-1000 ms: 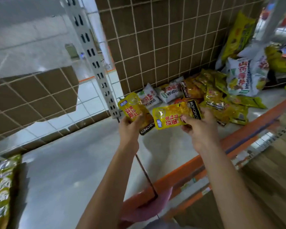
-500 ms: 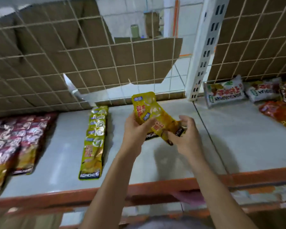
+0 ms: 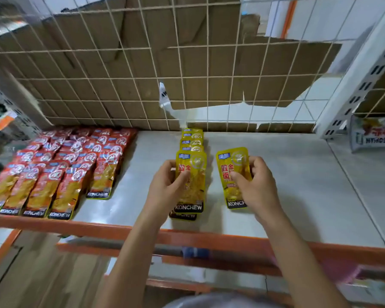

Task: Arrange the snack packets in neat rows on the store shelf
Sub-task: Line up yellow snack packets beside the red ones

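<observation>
My left hand (image 3: 167, 183) grips a yellow KONCHEW packet (image 3: 192, 172) and holds it over the front end of a row of yellow packets (image 3: 192, 138) that runs back toward the wire grid. My right hand (image 3: 257, 185) grips a second yellow packet (image 3: 229, 165) just right of that row, low over the grey shelf (image 3: 298, 185). Both packets face up with the label end toward me. To the left lie several neat rows of red KONCHEW packets (image 3: 60, 170).
An orange rail (image 3: 98, 227) edges the shelf front. A wire grid backed with torn cardboard (image 3: 120, 74) closes the back. A white slotted upright (image 3: 351, 85) stands at right, with a white snack bag (image 3: 373, 134) beyond it.
My view has swung left from the loose pile to this shelf bay. The two yellow packets, held together before, are now apart, one per hand, lowered to the yellow row.
</observation>
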